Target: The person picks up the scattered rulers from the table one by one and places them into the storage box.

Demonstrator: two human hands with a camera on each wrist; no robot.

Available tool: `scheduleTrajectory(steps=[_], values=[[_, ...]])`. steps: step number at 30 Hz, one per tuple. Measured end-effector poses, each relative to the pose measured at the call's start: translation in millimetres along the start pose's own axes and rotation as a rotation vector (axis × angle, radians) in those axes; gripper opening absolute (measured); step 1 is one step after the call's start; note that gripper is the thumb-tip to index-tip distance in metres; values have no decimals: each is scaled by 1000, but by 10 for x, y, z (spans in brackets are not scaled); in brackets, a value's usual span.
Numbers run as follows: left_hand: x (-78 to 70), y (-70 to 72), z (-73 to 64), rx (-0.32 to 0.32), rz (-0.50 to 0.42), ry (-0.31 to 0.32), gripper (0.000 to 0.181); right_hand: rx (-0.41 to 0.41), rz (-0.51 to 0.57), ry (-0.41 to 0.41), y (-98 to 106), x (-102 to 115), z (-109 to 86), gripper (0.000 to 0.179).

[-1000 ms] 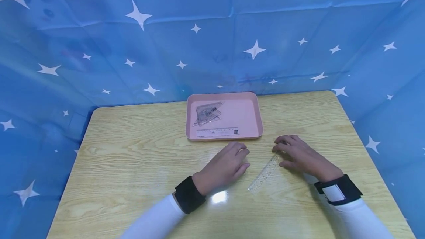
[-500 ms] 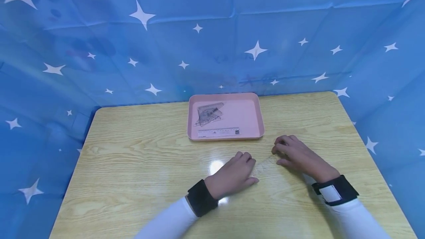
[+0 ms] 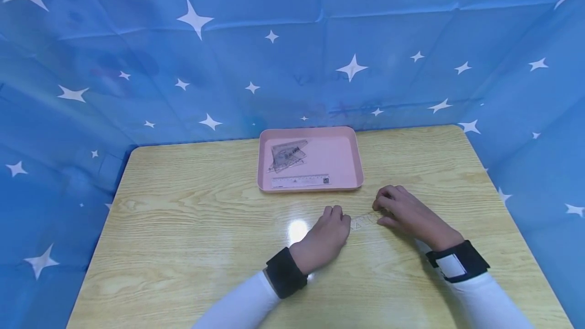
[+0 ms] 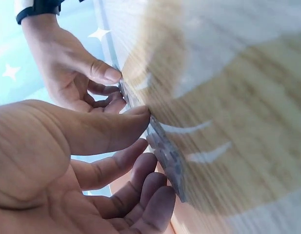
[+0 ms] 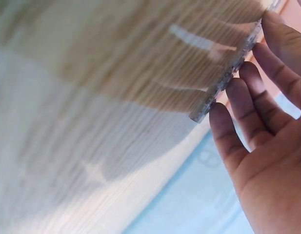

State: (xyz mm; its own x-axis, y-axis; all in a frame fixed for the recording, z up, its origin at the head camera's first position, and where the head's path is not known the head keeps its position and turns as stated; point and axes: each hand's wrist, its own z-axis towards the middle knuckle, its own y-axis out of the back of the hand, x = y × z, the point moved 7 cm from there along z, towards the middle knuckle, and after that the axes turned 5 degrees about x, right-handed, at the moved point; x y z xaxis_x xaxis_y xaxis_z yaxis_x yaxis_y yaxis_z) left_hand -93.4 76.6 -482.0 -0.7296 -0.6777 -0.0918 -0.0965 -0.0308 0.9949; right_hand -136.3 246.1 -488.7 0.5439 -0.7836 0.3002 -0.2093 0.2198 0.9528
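Note:
A clear plastic ruler (image 3: pixel 361 221) with triangle cut-outs is between my hands in the head view, at or just over the tabletop. My left hand (image 3: pixel 322 238) grips its left end; in the left wrist view the thumb is at one long edge of the ruler (image 4: pixel 166 155) and the fingertips at the other. At the right end, my right hand (image 3: pixel 413 217) holds it likewise, with thumb and fingertips along the edges of the ruler (image 5: pixel 223 80) in the right wrist view. The hands cover both ends from above.
Behind the hands stands a pink tray (image 3: pixel 338 159). Another ruler (image 3: pixel 300 181) lies along its front, and overlapping clear set squares (image 3: pixel 288 156) lie at its left. A blue star-patterned curtain (image 3: pixel 292 65) hangs past the back edge of the wooden table (image 3: pixel 183 217).
My left hand has moved right and taken hold of the ruler's free end. The ruler has swung from a steep slant to nearly level across. The right hand has stayed almost in place.

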Motion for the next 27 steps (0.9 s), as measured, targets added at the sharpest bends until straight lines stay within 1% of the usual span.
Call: scheduleTrajectory(steps=[2,5,6,9,11,14,18,24,27], values=[[16,-2,13,-7,-5,28,12,-7,3,4,4,10,5,28],[54,-3,36,3,-30,93,23,-12,-1,10,5,27,15,28],[66,0,43,7,-30,114,24,-11,-6,11,3,33,19,28],[104,7,60,29,-54,176,11,-4,-26,9,-4,55,36,27],[131,4,69,46,-81,210,6,3,-41,9,-11,69,46,27],[173,-2,86,55,-119,245,9,7,-53,12,-18,91,57,26],[226,-20,113,83,-188,274,10,6,-55,19,-23,100,61,27],[297,-87,164,186,-360,340,10,26,-32,-2,-46,62,54,28],[314,-112,178,215,-404,363,11,31,-16,-5,-50,48,50,29]])
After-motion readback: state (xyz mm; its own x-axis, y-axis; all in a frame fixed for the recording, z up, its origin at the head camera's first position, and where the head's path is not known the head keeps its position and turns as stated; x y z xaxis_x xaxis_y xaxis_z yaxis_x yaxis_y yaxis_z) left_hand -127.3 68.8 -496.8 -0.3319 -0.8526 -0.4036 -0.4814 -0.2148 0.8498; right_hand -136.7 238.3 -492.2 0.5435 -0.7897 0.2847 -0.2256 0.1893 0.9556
